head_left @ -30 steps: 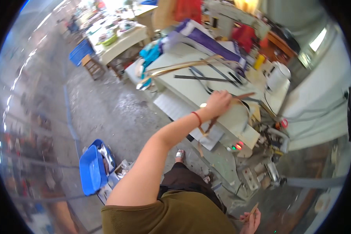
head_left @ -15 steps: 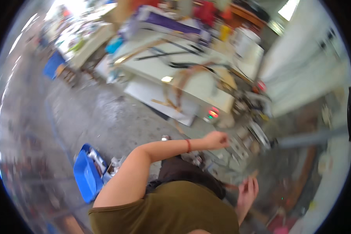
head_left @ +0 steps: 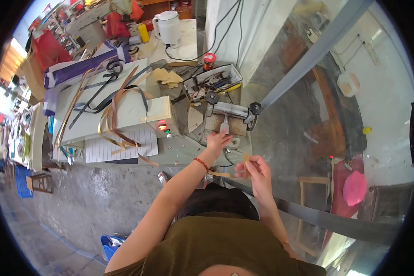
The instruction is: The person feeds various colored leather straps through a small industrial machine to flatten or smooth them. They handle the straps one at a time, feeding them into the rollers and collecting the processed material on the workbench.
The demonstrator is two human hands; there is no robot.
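My left hand [head_left: 217, 141] reaches forward with its fingers spread, at the lower end of a small translucent bottle [head_left: 224, 126]. Whether the fingertips touch it I cannot tell. The bottle lies on a worn plate beside a metal roller [head_left: 231, 110] with black knobs. Closer to my body, my right hand [head_left: 261, 177] pinches a thin tan strip [head_left: 246, 158] between thumb and fingers. A tan length [head_left: 221, 174] also sticks out to the left of that hand, seemingly part of the same strip.
Brown, black and gold straps [head_left: 117, 106] lie over the pale bench [head_left: 133, 108] at left. A box of tools [head_left: 214, 85] and a red-lidded jar [head_left: 209, 60] stand beyond the roller. A grey metal bar [head_left: 303, 60] slants up at right. A white kettle [head_left: 167, 27] is farther back.
My view has swung rightward, bringing the roller and bottle nearer the middle. My left hand has gone from closed to spread fingers by the bottle. My right hand has come up beside it.
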